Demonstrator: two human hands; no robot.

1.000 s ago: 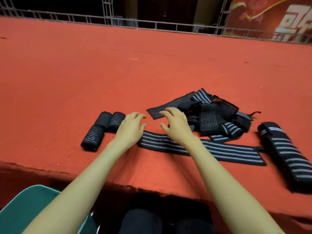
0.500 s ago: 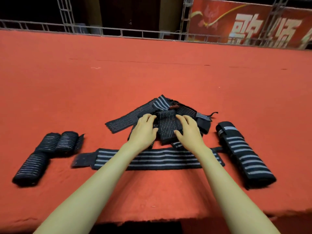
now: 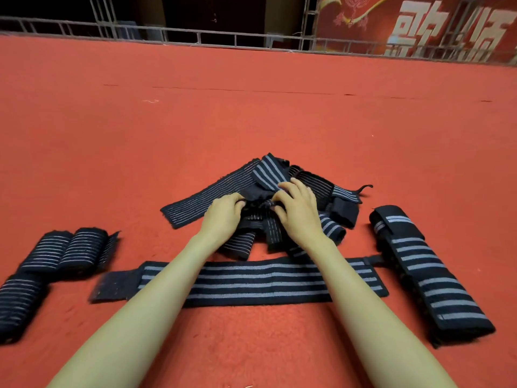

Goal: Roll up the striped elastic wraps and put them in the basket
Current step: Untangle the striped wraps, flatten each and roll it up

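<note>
A tangled pile of dark striped elastic wraps (image 3: pixel 330 191) lies on the red carpet. My left hand (image 3: pixel 222 217) and my right hand (image 3: pixel 298 211) are both in the pile, fingers curled and pinching wrap fabric at its middle. A long wrap with grey stripes (image 3: pixel 257 281) lies flat across under my forearms. A folded wide-striped wrap (image 3: pixel 422 270) lies at the right. Three rolled wraps sit at the left: two side by side (image 3: pixel 67 249) and one nearer (image 3: pixel 16 301). The basket is out of view.
The red carpet (image 3: pixel 251 121) stretches far ahead to a metal railing (image 3: pixel 235 37). A red banner with white characters (image 3: pixel 419 26) hangs at the back right.
My view has shifted right and the teal basket has left the frame. Both hands left the flat wrap, reached forward into the pile, and now curl into its fabric.
</note>
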